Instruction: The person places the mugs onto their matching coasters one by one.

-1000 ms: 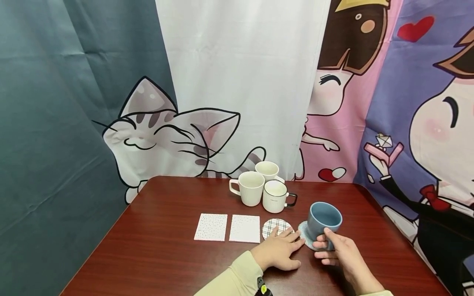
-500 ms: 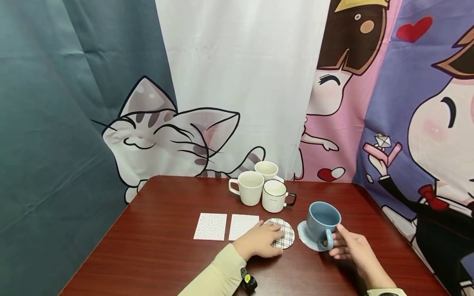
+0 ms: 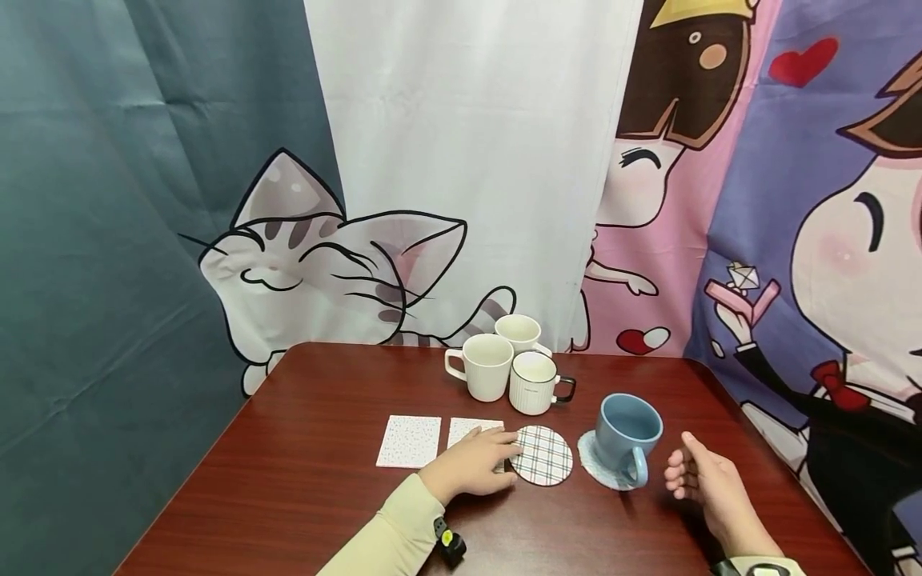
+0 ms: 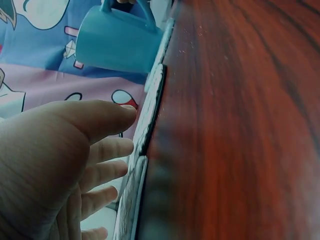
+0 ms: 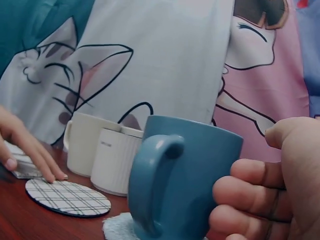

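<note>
A blue mug (image 3: 629, 432) stands upright on a pale blue round coaster (image 3: 591, 464), its handle facing the near side. To its right is my right hand (image 3: 713, 486), loosely curled, holding nothing and apart from the mug in the head view. My left hand (image 3: 470, 464) reaches over the second white square coaster (image 3: 475, 426) and partly hides it. Its straight fingers reach the left edge of a plaid round coaster (image 3: 543, 456). In the left wrist view the thumb and fingers (image 4: 107, 150) are spread apart beside the coasters.
Two plain white mugs (image 3: 490, 368) and a white mug with a black handle (image 3: 533, 388) stand grouped at the back. A speckled square coaster (image 3: 409, 442) lies left of the left hand. A printed curtain (image 3: 461, 160) hangs behind the wooden table (image 3: 310, 448).
My left hand has slid leftward off the plaid coaster. The right hand has let go of the blue mug and moved right; the mug's handle has turned toward the near side.
</note>
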`<move>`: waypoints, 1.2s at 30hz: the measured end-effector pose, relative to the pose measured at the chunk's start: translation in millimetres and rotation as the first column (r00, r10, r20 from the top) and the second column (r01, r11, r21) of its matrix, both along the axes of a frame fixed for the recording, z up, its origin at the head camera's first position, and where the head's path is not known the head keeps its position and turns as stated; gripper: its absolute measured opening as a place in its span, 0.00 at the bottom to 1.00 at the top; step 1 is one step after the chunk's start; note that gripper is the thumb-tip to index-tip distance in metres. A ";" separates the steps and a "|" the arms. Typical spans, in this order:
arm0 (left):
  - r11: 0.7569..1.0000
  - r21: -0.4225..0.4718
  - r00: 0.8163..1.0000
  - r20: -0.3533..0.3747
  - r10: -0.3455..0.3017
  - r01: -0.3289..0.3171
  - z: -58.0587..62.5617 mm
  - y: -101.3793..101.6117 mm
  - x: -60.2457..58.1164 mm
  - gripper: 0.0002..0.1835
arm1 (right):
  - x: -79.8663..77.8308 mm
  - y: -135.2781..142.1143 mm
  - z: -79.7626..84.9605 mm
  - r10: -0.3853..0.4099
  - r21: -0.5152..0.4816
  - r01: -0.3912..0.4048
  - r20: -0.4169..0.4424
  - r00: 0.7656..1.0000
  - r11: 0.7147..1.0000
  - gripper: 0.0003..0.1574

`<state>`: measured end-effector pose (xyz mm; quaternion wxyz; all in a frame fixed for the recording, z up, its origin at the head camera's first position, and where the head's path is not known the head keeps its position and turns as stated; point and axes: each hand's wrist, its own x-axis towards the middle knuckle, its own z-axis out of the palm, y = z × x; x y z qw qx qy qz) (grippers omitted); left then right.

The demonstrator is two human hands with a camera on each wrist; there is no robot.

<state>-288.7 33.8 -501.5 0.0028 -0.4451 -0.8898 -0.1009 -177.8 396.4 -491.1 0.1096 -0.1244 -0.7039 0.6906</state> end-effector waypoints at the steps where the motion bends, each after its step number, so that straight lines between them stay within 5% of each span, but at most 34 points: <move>1: 1.000 0.003 1.000 0.001 -0.002 0.002 0.0 -1.4 -0.1 0.27 | -0.3 1.7 -0.7 -0.004 -0.028 0.004 -0.015 1.000 1.000 0.33; 9: 0.999 0.009 0.999 0.007 -0.033 0.032 -5.2 -6.7 -1.5 0.27 | -10.4 9.6 14.9 -0.099 -0.222 0.077 -0.086 0.991 0.972 0.31; 13: 1.000 0.003 0.999 0.017 -0.028 0.028 -8.5 -9.0 -1.6 0.27 | -26.7 8.4 34.9 -0.118 -0.222 0.094 -0.099 0.988 0.971 0.29; 19: 1.000 -0.011 0.999 0.032 -0.017 0.018 -10.6 -12.1 -2.1 0.28 | -62.7 -3.6 73.8 -0.098 -0.003 0.098 -0.099 0.990 0.995 0.27; 23: 1.000 -0.013 0.999 0.043 -0.014 0.015 -11.0 -13.1 -1.8 0.28 | -88.1 -20.2 95.6 -0.008 0.253 0.035 -0.106 0.994 0.967 0.25; 27: 1.000 -0.010 0.999 0.032 -0.018 0.018 -10.4 -12.6 0.0 0.28 | -114.2 -42.0 110.4 0.098 0.516 -0.055 -0.058 0.993 0.855 0.33; 34: 1.000 -0.013 1.000 0.016 -0.019 0.019 -11.7 -12.1 0.1 0.27 | -152.1 -85.3 114.7 0.248 0.821 -0.162 0.025 0.968 0.548 0.30; 36: 1.000 -0.015 1.000 0.013 -0.020 0.020 -11.9 -12.6 -0.4 0.27 | -158.8 -96.7 113.2 0.283 0.850 -0.186 0.046 0.958 0.493 0.31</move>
